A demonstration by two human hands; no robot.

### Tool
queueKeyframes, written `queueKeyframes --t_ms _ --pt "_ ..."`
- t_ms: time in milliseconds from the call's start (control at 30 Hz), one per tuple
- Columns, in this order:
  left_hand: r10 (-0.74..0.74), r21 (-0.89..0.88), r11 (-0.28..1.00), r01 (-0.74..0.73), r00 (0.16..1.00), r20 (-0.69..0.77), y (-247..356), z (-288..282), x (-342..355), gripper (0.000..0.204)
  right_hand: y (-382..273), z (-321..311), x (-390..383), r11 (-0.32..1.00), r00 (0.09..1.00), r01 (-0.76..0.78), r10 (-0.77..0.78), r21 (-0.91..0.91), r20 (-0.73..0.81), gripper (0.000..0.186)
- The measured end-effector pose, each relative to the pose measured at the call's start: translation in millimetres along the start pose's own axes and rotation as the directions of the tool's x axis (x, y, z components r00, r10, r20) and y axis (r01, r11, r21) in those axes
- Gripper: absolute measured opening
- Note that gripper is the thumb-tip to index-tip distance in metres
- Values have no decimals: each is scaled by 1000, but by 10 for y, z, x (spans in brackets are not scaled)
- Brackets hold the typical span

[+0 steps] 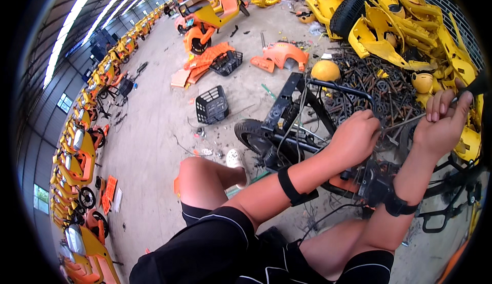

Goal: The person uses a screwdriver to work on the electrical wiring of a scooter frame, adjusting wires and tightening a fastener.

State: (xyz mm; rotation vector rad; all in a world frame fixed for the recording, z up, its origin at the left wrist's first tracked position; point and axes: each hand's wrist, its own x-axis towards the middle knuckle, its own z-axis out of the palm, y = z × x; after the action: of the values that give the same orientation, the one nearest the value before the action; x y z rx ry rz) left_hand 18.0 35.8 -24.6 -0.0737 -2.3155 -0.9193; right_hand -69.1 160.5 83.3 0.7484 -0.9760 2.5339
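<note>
Concrete floor (154,130), stripped black scooter frame (302,110), wires exposed

left hand (354,136): fingertips hidden behind frame (287,104) | right hand (442,125): tool's upper end cut off

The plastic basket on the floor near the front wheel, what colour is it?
The basket is black, an open grid; the head view shows it.

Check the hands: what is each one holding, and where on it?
The right hand grips a thin metal rod at its right end. The left hand is closed over the rod's other end by the bike frame; its exact hold is hidden.
</note>
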Motion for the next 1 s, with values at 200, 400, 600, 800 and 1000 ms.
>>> queueKeyframes --t_ms 200,400,600,800,1000 --pt "-8 5 1000 8 1000 8 25 -34 -26 11 45 -23 7 998 1000 -26 26 50 4 39" --pt "-9 2 1000 9 1000 17 35 -29 -16 11 47 -15 17 998 998 -38 36 52 42 40" --pt "-6 -3 1000 6 1000 9 27 -16 -20 11 66 -34 28 996 998 -61 59 65 34 39" --pt "1 -14 1000 0 1000 8 24 -27 -20 10 66 -92 68 995 997 -77 75 66 29 39" --pt "11 -17 1000 -11 1000 -4 9 -4 -19 10 77 -69 59 997 997 -60 58 46 51 38"
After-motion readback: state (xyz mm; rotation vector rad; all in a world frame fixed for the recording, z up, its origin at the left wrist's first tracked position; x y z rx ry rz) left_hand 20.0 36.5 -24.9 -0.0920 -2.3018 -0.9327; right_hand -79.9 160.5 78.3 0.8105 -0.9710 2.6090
